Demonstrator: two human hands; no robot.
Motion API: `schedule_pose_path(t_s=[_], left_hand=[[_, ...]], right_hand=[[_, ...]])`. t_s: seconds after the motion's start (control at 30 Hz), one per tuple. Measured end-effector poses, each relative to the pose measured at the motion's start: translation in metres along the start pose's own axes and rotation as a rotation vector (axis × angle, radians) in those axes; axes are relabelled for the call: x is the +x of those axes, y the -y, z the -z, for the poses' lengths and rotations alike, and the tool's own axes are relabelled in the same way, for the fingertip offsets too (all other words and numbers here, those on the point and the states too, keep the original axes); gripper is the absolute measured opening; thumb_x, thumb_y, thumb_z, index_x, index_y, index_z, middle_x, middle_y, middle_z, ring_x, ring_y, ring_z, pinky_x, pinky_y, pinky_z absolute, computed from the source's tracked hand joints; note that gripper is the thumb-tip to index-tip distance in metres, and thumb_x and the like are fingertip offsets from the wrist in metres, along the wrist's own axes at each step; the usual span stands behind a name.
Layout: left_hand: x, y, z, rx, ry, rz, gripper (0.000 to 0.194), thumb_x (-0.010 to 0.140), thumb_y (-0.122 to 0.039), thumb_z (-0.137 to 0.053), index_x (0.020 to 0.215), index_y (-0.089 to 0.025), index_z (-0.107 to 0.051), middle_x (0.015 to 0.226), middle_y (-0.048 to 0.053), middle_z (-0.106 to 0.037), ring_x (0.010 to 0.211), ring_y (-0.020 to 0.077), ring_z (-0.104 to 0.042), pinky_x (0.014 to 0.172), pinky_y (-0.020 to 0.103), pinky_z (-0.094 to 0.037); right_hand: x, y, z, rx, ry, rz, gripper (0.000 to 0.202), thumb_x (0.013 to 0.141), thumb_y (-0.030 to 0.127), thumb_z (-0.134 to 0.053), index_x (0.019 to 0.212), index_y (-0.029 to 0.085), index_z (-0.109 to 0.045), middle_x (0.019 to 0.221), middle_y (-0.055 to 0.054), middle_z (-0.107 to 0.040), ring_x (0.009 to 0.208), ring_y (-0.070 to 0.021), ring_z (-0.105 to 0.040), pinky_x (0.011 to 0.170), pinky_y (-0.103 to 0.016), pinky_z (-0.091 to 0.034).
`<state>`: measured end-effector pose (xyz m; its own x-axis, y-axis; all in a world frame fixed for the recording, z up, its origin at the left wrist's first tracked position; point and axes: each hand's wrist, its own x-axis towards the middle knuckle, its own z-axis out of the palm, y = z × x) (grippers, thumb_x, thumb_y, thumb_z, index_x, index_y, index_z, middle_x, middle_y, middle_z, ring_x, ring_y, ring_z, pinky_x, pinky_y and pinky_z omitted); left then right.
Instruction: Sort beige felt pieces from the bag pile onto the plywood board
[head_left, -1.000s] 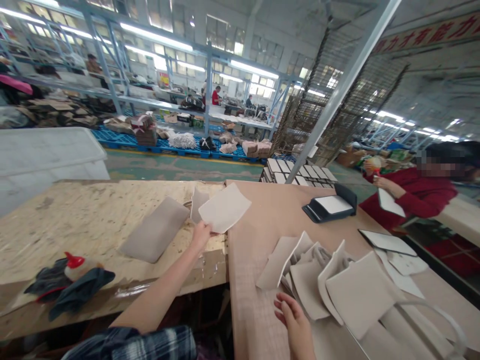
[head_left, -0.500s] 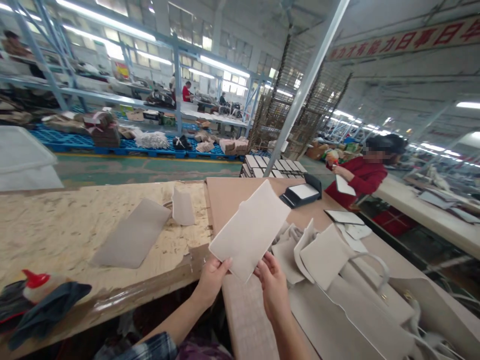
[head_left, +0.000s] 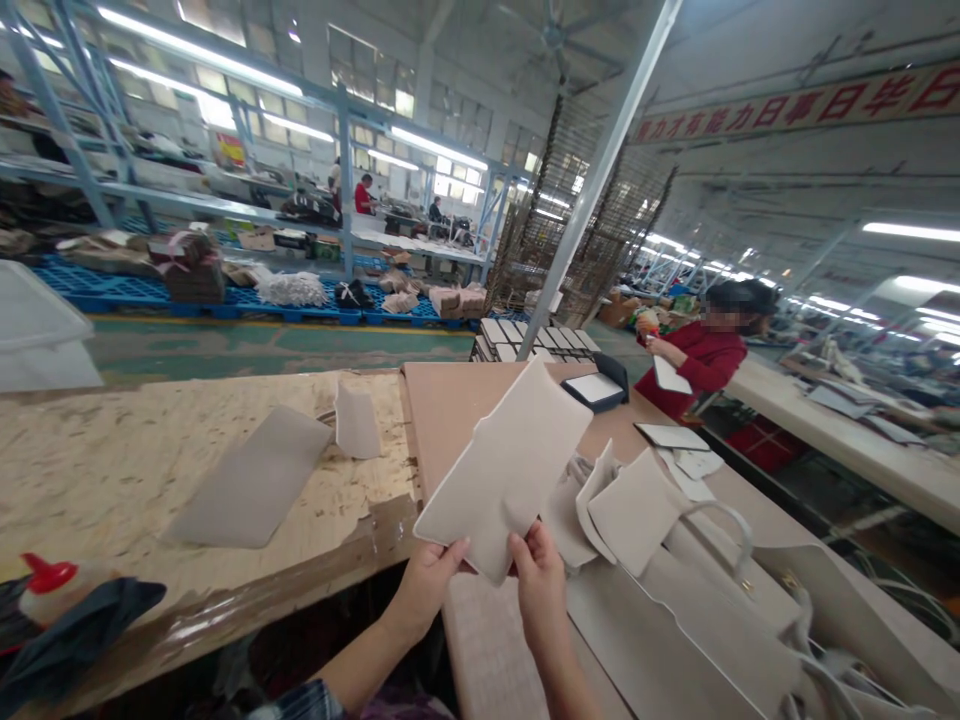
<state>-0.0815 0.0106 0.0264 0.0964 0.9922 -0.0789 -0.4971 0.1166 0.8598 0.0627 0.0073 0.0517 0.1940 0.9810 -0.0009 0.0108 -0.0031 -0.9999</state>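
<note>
A pale beige panel [head_left: 510, 450] with a small notch on its upper left edge is held up over the front of the tables. My left hand [head_left: 435, 585] pinches its lower left edge, thumb on top. At its lower right edge, my right hand [head_left: 540, 580] grips it with the thumb pressed on the face, and the surface dimples there. Right of the panel lies a pile of beige pieces [head_left: 637, 510] beside beige bag parts with a handle [head_left: 724, 525]. A grey-beige panel [head_left: 251, 480] and a smaller piece [head_left: 357, 422] lie on the wooden board.
A red-capped bottle [head_left: 52, 590] and dark cloth [head_left: 90, 640] sit at the left front. A dark tray [head_left: 596, 390] stands at the tan table's far edge, near a metal pole [head_left: 592, 190]. A person in red [head_left: 712, 360] works on the right, holding a pale piece.
The right thumb has moved further onto the panel's face, which now bends near it. The panel's top tilts slightly right. The whole view has shifted a little.
</note>
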Motion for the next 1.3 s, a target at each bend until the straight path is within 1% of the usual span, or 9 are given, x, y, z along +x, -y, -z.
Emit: schedule_pose_path(t_s=[0.2,0.33,0.57,0.7,0.8,0.97,1.07,1.17,1.3], left_hand=[[-0.006,-0.004,-0.003,-0.275,0.110,0.148,0.046,0.069,-0.037,-0.082,0.107,-0.013,-0.071,0.107,0.013,-0.072,0.097,0.0269,-0.067,0.084,0.035,-0.054],[-0.011,0.002,-0.001,-0.305,0.100,0.217,0.048,0.066,-0.035,-0.084,0.107,-0.014,-0.072,0.107,0.012,-0.073,0.096,0.0260,-0.067,0.081,0.031,-0.055],[-0.015,0.011,0.004,-0.285,0.057,0.304,0.048,0.059,-0.037,-0.089,0.099,-0.016,-0.073,0.104,0.011,-0.074,0.089,0.0232,-0.069,0.071,0.026,-0.056],[-0.015,0.015,0.004,-0.272,0.071,0.308,0.047,0.059,-0.038,-0.089,0.099,-0.018,-0.073,0.106,0.010,-0.073,0.088,0.0229,-0.068,0.069,0.027,-0.056],[-0.015,0.018,0.003,-0.270,0.074,0.310,0.047,0.059,-0.038,-0.089,0.099,-0.018,-0.073,0.106,0.009,-0.073,0.086,0.0216,-0.068,0.068,0.027,-0.055],[-0.012,0.017,0.002,-0.277,0.011,0.348,0.049,0.053,-0.036,-0.092,0.095,-0.018,-0.073,0.099,0.006,-0.074,0.077,0.0153,-0.066,0.062,0.022,-0.054],[-0.009,0.016,0.000,-0.269,0.007,0.339,0.048,0.053,-0.036,-0.092,0.094,-0.018,-0.074,0.100,0.006,-0.074,0.076,0.0151,-0.065,0.061,0.022,-0.054],[-0.008,0.015,-0.002,-0.266,0.037,0.333,0.049,0.053,-0.038,-0.091,0.093,-0.018,-0.074,0.097,0.007,-0.074,0.076,0.0169,-0.066,0.062,0.024,-0.054],[-0.004,0.016,-0.001,-0.190,0.078,0.315,0.048,0.053,-0.041,-0.090,0.091,-0.016,-0.074,0.089,0.008,-0.074,0.071,0.0178,-0.064,0.059,0.025,-0.052]], right_hand=[[0.004,0.022,0.004,-0.197,-0.070,0.057,0.041,0.078,0.059,-0.055,0.082,0.018,-0.054,0.061,0.000,-0.055,0.052,-0.0142,-0.052,0.046,-0.026,-0.046],[0.008,0.030,0.008,-0.309,-0.041,0.024,0.041,0.075,0.060,-0.056,0.076,0.019,-0.051,0.057,0.000,-0.054,0.051,-0.0153,-0.055,0.041,-0.024,-0.043],[0.014,0.025,0.012,-0.378,-0.033,-0.048,0.041,0.074,0.061,-0.051,0.063,0.022,-0.041,0.048,0.001,-0.052,0.042,-0.0129,-0.048,0.040,-0.023,-0.039],[0.017,0.017,0.019,-0.419,-0.041,0.059,0.037,0.077,0.054,-0.047,0.058,0.022,-0.040,0.045,0.002,-0.045,0.042,-0.0116,-0.044,0.042,-0.024,-0.034],[0.015,0.015,0.022,-0.344,-0.043,0.078,0.038,0.079,0.052,-0.048,0.057,0.022,-0.040,0.044,0.003,-0.043,0.041,-0.0104,-0.041,0.043,-0.024,-0.032],[0.011,0.018,0.026,-0.027,0.086,-0.064,0.047,0.077,0.064,-0.057,0.065,0.019,-0.048,0.053,0.003,-0.046,0.050,-0.0128,-0.049,0.042,-0.024,-0.039],[0.013,0.019,0.029,0.083,0.049,-0.097,0.052,0.077,0.069,-0.057,0.067,0.019,-0.049,0.056,0.003,-0.045,0.051,-0.0120,-0.048,0.042,-0.023,-0.039],[0.019,0.014,0.034,0.064,-0.009,-0.090,0.055,0.075,0.072,-0.057,0.064,0.019,-0.046,0.055,0.004,-0.043,0.047,-0.0101,-0.044,0.041,-0.023,-0.038],[0.029,0.002,0.045,-0.172,-0.101,-0.028,0.057,0.073,0.073,-0.057,0.059,0.020,-0.043,0.048,0.004,-0.041,0.043,-0.0096,-0.041,0.041,-0.023,-0.034]])
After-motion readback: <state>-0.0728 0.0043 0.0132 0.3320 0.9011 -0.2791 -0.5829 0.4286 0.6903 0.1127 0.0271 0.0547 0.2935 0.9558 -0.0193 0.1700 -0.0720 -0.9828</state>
